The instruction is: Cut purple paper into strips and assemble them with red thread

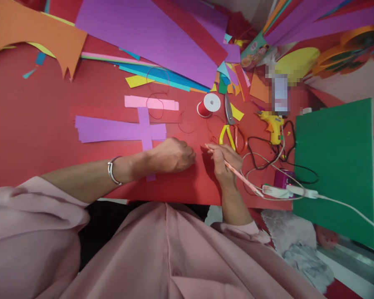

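My right hand grips a slim pink pencil, its tip pointing up and left toward my other hand. Curled closed over the red tabletop, my left hand hides whatever may be in its fingers. Its wrist crosses an upright purple paper strip, which lies over a stack of purple strips. Above these is a stack of light pink strips. A spool of red thread stands beyond my hands, with loose thread about it. Scissors with yellow and orange handles lie just past my right hand.
Purple sheets and an orange cut-out cover the back. At right are a yellow glue gun, tangled cables, a white power strip, a phone and a big green board. Coloured scraps lie behind the spool.
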`<control>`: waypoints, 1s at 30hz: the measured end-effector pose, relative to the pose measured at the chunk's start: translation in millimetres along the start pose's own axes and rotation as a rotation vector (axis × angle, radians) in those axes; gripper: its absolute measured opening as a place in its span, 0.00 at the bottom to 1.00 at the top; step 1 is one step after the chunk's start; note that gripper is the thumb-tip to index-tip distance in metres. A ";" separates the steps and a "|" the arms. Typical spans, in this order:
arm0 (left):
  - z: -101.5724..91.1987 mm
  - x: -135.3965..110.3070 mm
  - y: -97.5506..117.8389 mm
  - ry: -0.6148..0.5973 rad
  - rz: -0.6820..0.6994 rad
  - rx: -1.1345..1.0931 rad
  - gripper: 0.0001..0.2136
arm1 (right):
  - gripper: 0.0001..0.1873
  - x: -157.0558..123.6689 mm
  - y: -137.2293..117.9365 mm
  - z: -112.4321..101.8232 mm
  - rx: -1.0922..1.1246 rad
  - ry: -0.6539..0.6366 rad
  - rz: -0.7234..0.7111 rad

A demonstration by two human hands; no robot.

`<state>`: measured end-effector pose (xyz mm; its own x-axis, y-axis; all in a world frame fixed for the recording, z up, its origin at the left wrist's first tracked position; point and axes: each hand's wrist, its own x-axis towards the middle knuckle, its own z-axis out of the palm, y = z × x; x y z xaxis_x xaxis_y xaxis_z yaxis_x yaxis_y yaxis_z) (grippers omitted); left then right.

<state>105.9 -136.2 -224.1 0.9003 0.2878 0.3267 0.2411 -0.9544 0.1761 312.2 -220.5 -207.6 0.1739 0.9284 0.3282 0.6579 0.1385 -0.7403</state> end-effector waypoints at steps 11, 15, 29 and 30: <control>-0.5 0.3 0.3 -0.046 0.002 -0.029 0.12 | 0.14 -1.0 4.2 13.6 0.033 -0.018 0.229; -0.4 -0.3 -0.1 -0.042 0.009 -0.035 0.13 | 0.14 -4.2 7.2 15.7 0.052 -0.013 0.212; 0.1 -2.4 -0.1 0.058 0.087 0.086 0.12 | 0.13 -0.8 -2.0 15.7 -0.062 -0.046 0.129; -0.9 -2.4 0.2 0.051 0.093 0.089 0.12 | 0.13 -0.9 -1.8 15.6 -0.061 -0.046 0.127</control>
<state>103.4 -137.0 -224.0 0.9012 0.1996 0.3846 0.1912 -0.9797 0.0604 299.4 -216.2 -215.7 0.2254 0.9522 0.2061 0.6761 -0.0006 -0.7368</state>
